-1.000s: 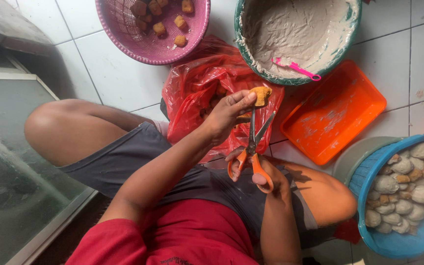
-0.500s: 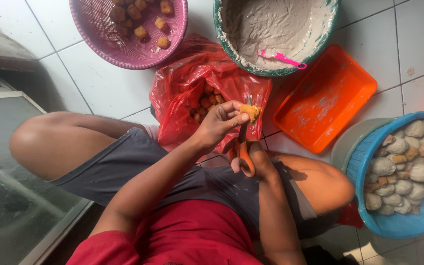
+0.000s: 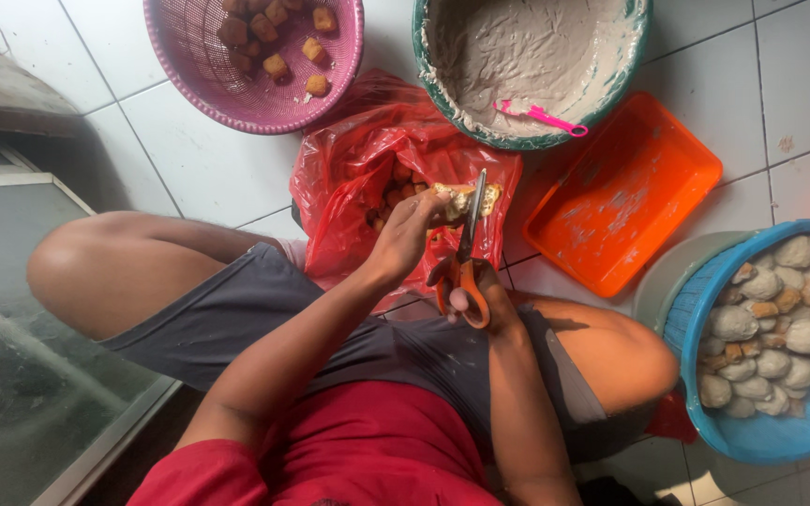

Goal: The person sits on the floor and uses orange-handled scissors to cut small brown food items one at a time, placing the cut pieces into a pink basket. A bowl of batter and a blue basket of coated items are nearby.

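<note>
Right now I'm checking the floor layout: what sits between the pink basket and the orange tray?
In the head view, the red plastic bag of fried pieces lies between the pink basket and the orange tray.

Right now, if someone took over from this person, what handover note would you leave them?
Left hand: holds a cut-open fried tofu piece over the red plastic bag.
Right hand: grips orange-handled scissors, blades pointing up and touching the piece.
Around: pink basket with a few brown pieces; green bowl of grey paste with a pink spatula; empty smeared orange tray; blue basket piled with paste-filled pieces.
Done: many pieces filled.
Left: pieces in the bag and pink basket look unfilled.
</note>
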